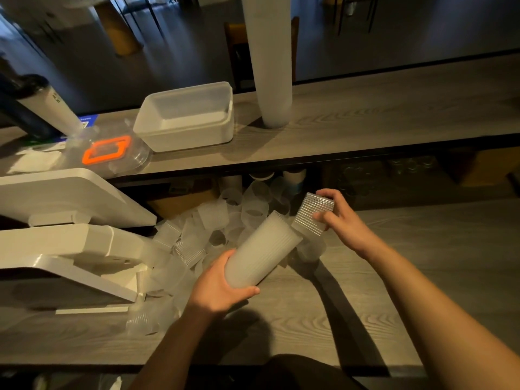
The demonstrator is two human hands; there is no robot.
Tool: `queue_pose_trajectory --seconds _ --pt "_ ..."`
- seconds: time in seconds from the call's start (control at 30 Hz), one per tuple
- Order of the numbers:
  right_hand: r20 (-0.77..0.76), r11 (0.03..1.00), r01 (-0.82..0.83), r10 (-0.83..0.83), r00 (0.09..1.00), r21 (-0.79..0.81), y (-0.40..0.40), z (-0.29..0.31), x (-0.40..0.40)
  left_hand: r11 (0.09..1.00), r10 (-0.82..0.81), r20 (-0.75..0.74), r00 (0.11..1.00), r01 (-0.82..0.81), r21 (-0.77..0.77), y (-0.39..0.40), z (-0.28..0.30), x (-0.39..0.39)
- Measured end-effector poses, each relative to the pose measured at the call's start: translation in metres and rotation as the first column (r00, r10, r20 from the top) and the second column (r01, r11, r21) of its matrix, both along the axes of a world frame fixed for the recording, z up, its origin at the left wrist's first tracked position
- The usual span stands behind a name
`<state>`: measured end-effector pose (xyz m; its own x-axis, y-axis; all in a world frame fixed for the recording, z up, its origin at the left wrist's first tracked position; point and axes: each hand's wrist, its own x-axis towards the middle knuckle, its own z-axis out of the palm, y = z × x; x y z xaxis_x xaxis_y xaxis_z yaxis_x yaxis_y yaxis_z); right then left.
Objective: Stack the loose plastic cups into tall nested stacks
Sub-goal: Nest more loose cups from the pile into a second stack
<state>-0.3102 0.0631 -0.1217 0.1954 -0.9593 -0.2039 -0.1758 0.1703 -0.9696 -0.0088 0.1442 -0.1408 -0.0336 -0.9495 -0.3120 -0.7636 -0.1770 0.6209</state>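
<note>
A long nested stack (261,251) is gripped by the left hand (218,288); a short stack (312,213), at its 1 o'clock, is gripped by the right hand (342,218).

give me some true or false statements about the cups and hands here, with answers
1. The left hand grips a long nested stack of frosted plastic cups. True.
2. The right hand is empty. False: it holds a short ribbed stack of clear cups.
3. The two held stacks are already joined. False: the short stack sits beside the long stack's open end, not inserted.
4. A tall upright stack of white cups stands on the raised wooden shelf. True.
5. The white rectangular plastic tub holds loose cups. False: it looks empty.
</note>
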Motion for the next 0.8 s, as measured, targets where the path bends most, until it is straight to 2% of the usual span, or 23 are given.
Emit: queue_pose_trajectory --seconds 0.17,0.4,0.53,0.7,0.8 --pt "-0.125 0.989 -0.142 0.145 0.981 0.032 -0.003 0.009 0.008 1.0 -0.001 0.034 0.999 0.002 -0.015 0.001 -0.002 0.001" --pt "-0.147 0.99 -0.139 0.14 0.979 0.017 -0.006 0.015 0.019 0.999 -0.033 0.051 0.998 0.033 -0.002 -0.001 -0.002 0.001" --pt "-0.197 0.98 -0.201 0.199 0.96 0.013 -0.01 0.02 0.022 0.999 -0.034 0.038 0.999 0.034 0.003 -0.004 -0.003 0.002" --pt "-0.175 0.979 -0.203 0.199 0.964 -0.005 -0.003 0.014 0.045 1.0 -0.013 -0.004 1.0 0.013 -0.007 -0.008 -0.002 -0.001" --pt "-0.125 0.974 -0.222 0.226 0.966 0.045 0.007 0.008 0.062 1.0 0.001 -0.028 1.0 -0.001 0.009 -0.01 -0.001 0.001"
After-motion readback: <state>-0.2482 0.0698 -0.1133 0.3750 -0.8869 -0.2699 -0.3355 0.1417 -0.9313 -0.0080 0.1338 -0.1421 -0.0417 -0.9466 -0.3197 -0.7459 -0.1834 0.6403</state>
